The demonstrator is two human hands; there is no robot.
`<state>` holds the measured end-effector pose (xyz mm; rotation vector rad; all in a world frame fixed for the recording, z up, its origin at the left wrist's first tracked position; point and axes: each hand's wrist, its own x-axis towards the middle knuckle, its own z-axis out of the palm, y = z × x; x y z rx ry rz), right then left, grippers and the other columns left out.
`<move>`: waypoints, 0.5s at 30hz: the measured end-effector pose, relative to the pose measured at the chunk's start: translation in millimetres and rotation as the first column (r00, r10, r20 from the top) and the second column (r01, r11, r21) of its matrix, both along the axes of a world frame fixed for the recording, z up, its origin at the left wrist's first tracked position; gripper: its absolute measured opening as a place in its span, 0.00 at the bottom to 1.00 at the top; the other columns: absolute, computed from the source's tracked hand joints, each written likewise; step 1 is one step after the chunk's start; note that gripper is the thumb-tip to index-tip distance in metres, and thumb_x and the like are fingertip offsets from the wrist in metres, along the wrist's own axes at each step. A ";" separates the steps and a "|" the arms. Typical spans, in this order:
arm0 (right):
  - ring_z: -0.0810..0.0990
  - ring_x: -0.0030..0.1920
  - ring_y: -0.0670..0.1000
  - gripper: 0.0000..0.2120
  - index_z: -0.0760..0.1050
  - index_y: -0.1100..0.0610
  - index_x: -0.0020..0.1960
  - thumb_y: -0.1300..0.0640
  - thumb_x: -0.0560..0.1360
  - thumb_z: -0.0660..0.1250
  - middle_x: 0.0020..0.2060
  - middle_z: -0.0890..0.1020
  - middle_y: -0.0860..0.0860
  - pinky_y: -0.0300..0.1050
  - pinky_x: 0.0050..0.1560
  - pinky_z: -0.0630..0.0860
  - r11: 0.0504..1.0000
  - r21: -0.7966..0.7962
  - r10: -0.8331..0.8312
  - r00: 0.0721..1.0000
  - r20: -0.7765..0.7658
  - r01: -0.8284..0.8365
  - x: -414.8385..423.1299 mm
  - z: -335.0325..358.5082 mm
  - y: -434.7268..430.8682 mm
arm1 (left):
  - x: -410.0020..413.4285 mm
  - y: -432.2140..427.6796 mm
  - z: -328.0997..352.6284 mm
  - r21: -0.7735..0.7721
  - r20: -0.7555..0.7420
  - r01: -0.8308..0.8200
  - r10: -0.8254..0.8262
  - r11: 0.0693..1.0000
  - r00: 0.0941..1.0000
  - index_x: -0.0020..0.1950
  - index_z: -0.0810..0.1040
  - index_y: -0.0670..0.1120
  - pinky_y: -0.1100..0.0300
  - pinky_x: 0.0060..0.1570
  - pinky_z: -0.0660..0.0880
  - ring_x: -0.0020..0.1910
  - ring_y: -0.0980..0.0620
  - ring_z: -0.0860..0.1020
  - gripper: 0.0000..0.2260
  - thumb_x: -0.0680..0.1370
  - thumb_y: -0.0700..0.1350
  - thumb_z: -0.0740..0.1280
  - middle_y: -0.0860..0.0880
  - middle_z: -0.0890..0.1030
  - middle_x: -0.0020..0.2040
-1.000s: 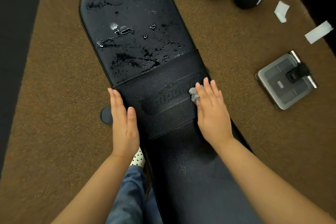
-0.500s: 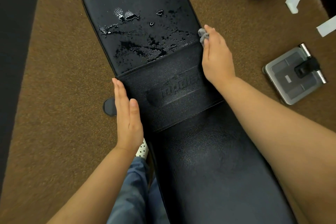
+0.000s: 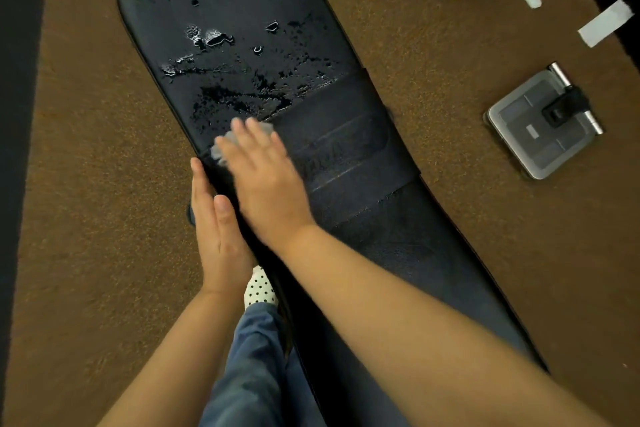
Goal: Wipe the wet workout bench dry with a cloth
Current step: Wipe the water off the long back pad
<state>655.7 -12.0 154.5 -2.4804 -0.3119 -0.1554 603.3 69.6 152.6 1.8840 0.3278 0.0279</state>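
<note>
Speckled brown carpet (image 3: 97, 184) surrounds a long, black padded bench (image 3: 381, 246) with a rounded end, running from the upper left of the frame to the lower right. Glossy beads and smears of water (image 3: 214, 38) sit on its grained upper half, and a wide matte band (image 3: 346, 135) crosses its middle. The right hand (image 3: 266, 180), fingers straight, presses a crumpled pale grey cloth (image 3: 221, 147) flat at the band's left end, centre frame. The left hand (image 3: 214, 229) lies flat against the bench's left edge, fingers together, holding nothing.
</note>
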 end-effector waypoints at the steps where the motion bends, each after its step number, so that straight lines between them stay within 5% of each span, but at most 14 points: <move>1: 0.66 0.72 0.58 0.20 0.74 0.61 0.66 0.55 0.79 0.54 0.68 0.72 0.59 0.53 0.74 0.56 0.999 0.002 0.041 0.999 -0.019 -0.041 -8.3 1.5 8.6 | -0.2 0.9 -0.5 0.004 0.010 0.004 -0.004 1.000 1.000 0.78 0.49 0.46 0.49 0.76 0.53 0.77 0.57 0.53 0.36 0.78 0.68 0.48 0.51 0.53 0.78; 6: 0.60 0.75 0.54 0.22 0.68 0.56 0.71 0.54 0.80 0.48 0.72 0.67 0.55 0.49 0.76 0.50 0.978 -0.138 0.144 0.986 -0.080 -0.154 -34.8 2.9 -1.4 | -0.9 8.8 -7.5 -0.099 0.029 0.044 -0.041 0.994 0.999 0.78 0.49 0.49 0.45 0.76 0.52 0.77 0.56 0.52 0.35 0.78 0.68 0.51 0.51 0.52 0.79; 10: 0.63 0.74 0.54 0.20 0.69 0.57 0.70 0.59 0.79 0.54 0.71 0.69 0.55 0.49 0.75 0.54 0.955 -0.186 0.228 0.973 -0.043 -0.232 -71.6 -6.2 -30.0 | 1.1 8.0 -10.0 -0.132 0.059 0.068 -0.061 0.989 0.996 0.78 0.47 0.47 0.43 0.75 0.52 0.78 0.53 0.52 0.35 0.79 0.65 0.52 0.48 0.51 0.79; 15: 0.64 0.73 0.54 0.21 0.71 0.56 0.70 0.63 0.76 0.62 0.70 0.71 0.55 0.50 0.73 0.57 0.972 -0.208 -0.116 0.993 -0.005 0.113 -79.5 -14.4 -103.6 | -0.9 5.3 -14.3 -0.007 0.053 0.048 -0.048 0.999 0.997 0.79 0.47 0.45 0.42 0.75 0.52 0.78 0.51 0.52 0.34 0.80 0.64 0.50 0.48 0.51 0.79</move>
